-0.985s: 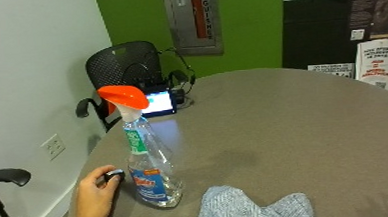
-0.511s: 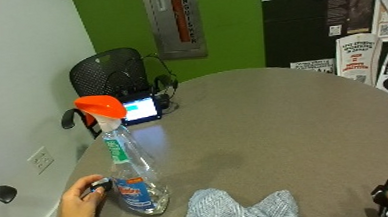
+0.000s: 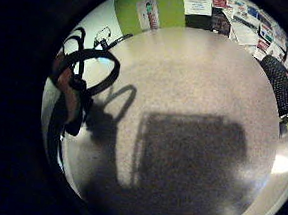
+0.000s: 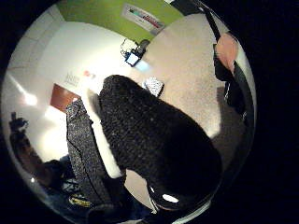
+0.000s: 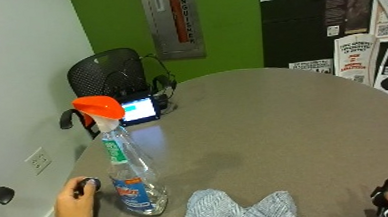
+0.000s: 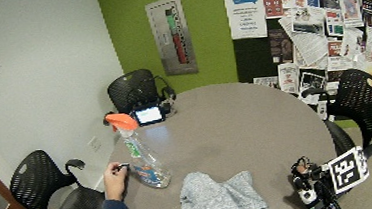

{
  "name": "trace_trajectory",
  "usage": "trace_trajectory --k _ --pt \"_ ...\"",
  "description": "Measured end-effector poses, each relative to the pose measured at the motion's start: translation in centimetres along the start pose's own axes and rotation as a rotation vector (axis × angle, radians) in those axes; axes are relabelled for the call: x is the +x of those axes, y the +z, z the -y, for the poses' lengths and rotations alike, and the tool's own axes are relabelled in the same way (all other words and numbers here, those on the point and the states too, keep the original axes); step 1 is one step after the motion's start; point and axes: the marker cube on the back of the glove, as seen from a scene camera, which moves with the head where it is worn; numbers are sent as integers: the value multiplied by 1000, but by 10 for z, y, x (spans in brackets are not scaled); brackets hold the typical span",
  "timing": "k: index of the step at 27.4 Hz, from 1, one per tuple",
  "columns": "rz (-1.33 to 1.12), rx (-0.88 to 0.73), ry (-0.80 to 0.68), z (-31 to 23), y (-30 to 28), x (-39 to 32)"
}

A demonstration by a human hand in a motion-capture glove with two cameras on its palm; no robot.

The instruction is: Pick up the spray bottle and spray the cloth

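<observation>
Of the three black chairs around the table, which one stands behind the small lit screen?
The chair against the green wall, right behind the lit screen. The other chairs stand at the white wall and before the posters.

No text legible: spray bottle labels, wall posters too small to read.
</observation>
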Motion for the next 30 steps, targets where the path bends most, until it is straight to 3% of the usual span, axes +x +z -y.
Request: trace_trajectory --k 21,30 --pt "23 -10 20 -12 6 2" --pt "25 -78 143 -51 28 1"
